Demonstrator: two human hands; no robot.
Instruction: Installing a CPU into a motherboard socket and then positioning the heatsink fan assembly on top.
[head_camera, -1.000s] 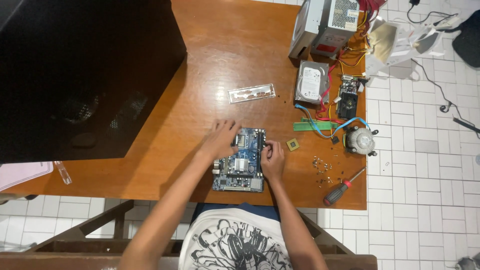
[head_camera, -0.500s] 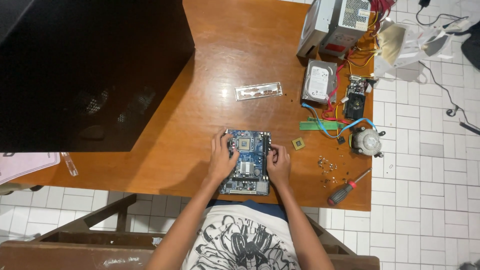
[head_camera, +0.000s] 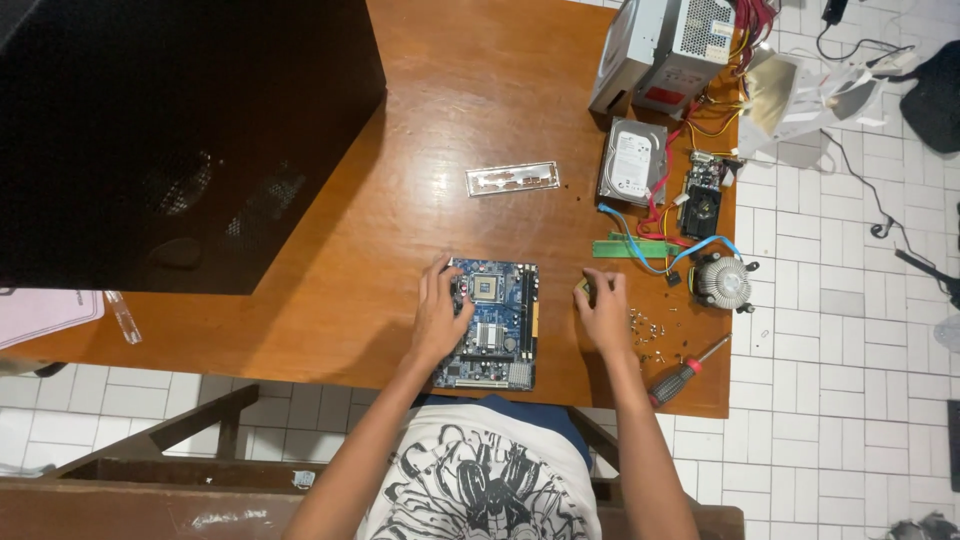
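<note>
Right hand: since half a second back it has left the board's right edge; the right hand (head_camera: 603, 312) now sits on the bare wood just beside the board, fingers curled about a small square chip (head_camera: 585, 290) at its fingertips.
Left hand: the left hand (head_camera: 440, 318) stays on the blue rectangular circuit board (head_camera: 493, 323), palm down on its left edge, fingers spread loosely and clasping nothing.
Board: it lies flat near the front edge of the brown wooden table (head_camera: 450, 120), its near side just short of that edge, its silver socket toward the far side.
Room to the left: open wood runs from the board to the large black computer case (head_camera: 170, 130), which fills the table's left end and overhangs the view.
Room beyond: bare wood up to the thin silver metal port plate (head_camera: 512, 179), well apart from the board.
Room to the right: crowded. Small loose screws (head_camera: 648, 332) lie just beside the right hand, the red-and-black handled screwdriver (head_camera: 685, 372) near the table's right edge, and the round grey cooling fan (head_camera: 722, 282) at that edge.
Far right corner: silver hard drive (head_camera: 632, 160), green memory stick (head_camera: 630, 248) under blue cable, grey metal power supply box (head_camera: 660, 45).
</note>
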